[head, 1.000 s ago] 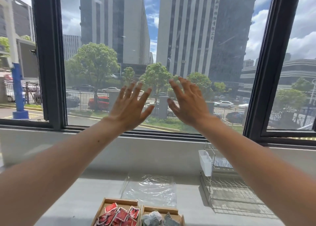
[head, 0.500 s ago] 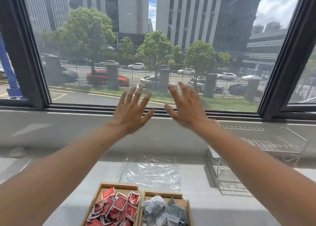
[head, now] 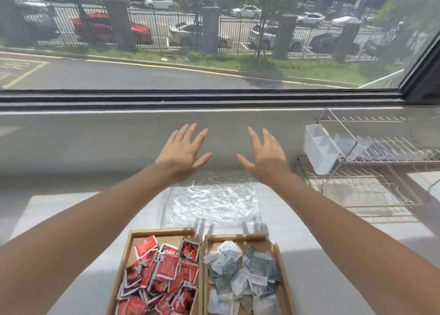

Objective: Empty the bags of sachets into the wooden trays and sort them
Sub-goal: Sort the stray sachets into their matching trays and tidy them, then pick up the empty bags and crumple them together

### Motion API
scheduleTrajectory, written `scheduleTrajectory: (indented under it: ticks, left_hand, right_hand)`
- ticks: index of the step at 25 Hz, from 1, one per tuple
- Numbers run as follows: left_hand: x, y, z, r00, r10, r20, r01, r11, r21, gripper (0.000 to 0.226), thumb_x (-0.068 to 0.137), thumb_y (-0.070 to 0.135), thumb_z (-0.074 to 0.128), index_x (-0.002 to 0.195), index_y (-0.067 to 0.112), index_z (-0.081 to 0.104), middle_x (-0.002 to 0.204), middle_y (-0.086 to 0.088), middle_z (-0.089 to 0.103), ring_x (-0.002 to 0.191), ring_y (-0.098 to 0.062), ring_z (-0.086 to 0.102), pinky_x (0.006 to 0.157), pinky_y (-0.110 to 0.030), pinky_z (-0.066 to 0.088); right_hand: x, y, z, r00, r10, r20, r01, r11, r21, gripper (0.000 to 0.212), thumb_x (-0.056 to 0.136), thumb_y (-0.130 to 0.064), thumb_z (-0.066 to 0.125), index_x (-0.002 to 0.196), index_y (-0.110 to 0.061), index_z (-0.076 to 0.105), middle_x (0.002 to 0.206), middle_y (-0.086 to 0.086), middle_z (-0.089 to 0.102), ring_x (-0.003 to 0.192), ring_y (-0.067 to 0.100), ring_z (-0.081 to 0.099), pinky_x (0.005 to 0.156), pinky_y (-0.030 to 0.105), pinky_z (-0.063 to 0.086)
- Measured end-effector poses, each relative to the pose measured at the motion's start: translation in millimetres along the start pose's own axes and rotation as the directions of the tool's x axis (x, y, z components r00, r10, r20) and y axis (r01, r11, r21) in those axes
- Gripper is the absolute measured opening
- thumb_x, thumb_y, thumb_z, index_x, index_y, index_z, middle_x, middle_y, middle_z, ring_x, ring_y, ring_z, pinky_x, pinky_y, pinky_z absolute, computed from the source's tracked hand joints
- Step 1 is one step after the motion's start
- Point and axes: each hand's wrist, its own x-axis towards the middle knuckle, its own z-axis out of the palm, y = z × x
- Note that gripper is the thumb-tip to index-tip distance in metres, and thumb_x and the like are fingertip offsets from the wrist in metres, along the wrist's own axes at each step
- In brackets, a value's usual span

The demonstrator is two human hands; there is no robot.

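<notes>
Two wooden trays stand side by side at the bottom centre. The left tray (head: 133, 241) holds a pile of red sachets (head: 164, 276). The right tray (head: 277, 255) holds grey and white sachets (head: 242, 272). Behind them an empty clear plastic bag (head: 214, 200) lies flat on the counter. My left hand (head: 183, 151) and my right hand (head: 265, 154) are stretched out above the bag, palms down, fingers spread, holding nothing.
A wire dish rack (head: 371, 169) with a white plastic holder (head: 320, 148) stands at the right. The grey counter (head: 71, 214) runs to a low wall under a wide window (head: 214, 41) looking onto a street.
The view has tilted down from the window to the counter, showing more of both trays. Both hands stay outstretched and spread, now lower and a little further apart.
</notes>
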Motion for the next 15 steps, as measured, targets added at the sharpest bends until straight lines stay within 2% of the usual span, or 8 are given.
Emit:
scheduleTrajectory:
  ticks: [2, 5, 8, 10, 15]
  left_hand:
    - [9.2, -6.0, 34.5, 0.995, -0.005, 0.104, 0.007, 1.000, -0.022, 0.072, 0.097, 0.058, 0.030, 0.155, 0.017, 0.017, 0.159, -0.020, 0.020, 0.148, -0.034, 0.015, 0.120, -0.045, 0.015]
    - [25.4, -9.9, 84.8, 0.968, -0.030, 0.249, 0.047, 0.997, -0.063, 0.077, 0.095, 0.056, 0.043, 0.154, 0.013, 0.018, 0.157, -0.022, 0.024, 0.147, -0.036, 0.018, 0.120, -0.045, 0.018]
    - [41.0, -13.2, 130.6, 0.889, -0.038, 0.455, 0.121, 0.980, -0.155, 0.083, 0.093, 0.049, 0.055, 0.154, 0.008, 0.016, 0.158, -0.021, 0.023, 0.146, -0.034, 0.021, 0.119, -0.040, 0.020]
    - [51.7, -16.0, 159.5, 0.822, -0.019, 0.569, 0.184, 0.955, -0.232, 0.086, 0.092, 0.043, 0.061, 0.154, 0.007, 0.014, 0.159, -0.019, 0.021, 0.146, -0.032, 0.023, 0.118, -0.038, 0.021]
    - [74.2, -31.1, 224.0, 0.752, -0.007, 0.659, 0.183, 0.963, -0.198, 0.080, 0.090, 0.027, 0.066, 0.152, 0.008, 0.019, 0.154, -0.022, 0.027, 0.139, -0.036, 0.033, 0.111, -0.040, 0.033]
  right_hand:
    - [5.4, 17.8, 31.3, 0.991, 0.055, 0.122, -0.058, 0.998, 0.022, 0.084, 0.091, -0.061, 0.047, 0.156, -0.027, 0.006, 0.161, 0.021, 0.012, 0.148, 0.037, 0.017, 0.117, 0.046, 0.022]
    - [8.7, 44.9, 75.9, 0.955, 0.144, 0.257, -0.174, 0.980, 0.096, 0.090, 0.089, -0.059, 0.053, 0.156, -0.021, 0.005, 0.159, 0.023, 0.015, 0.145, 0.039, 0.021, 0.112, 0.047, 0.030]
    - [8.7, 68.5, 121.2, 0.882, 0.246, 0.401, -0.329, 0.932, 0.150, 0.093, 0.089, -0.057, 0.056, 0.154, -0.011, 0.008, 0.151, 0.022, 0.026, 0.138, 0.041, 0.030, 0.105, 0.048, 0.037]
    - [5.8, 80.9, 151.5, 0.829, 0.296, 0.474, -0.393, 0.912, 0.118, 0.093, 0.088, -0.056, 0.058, 0.152, -0.006, 0.012, 0.146, 0.021, 0.031, 0.133, 0.041, 0.034, 0.100, 0.049, 0.042]
    - [-6.2, 87.1, 198.5, 0.755, 0.385, 0.531, -0.489, 0.870, 0.065, 0.073, 0.086, -0.049, 0.065, 0.134, -0.005, 0.033, 0.131, 0.013, 0.042, 0.123, 0.034, 0.045, 0.088, 0.043, 0.045]
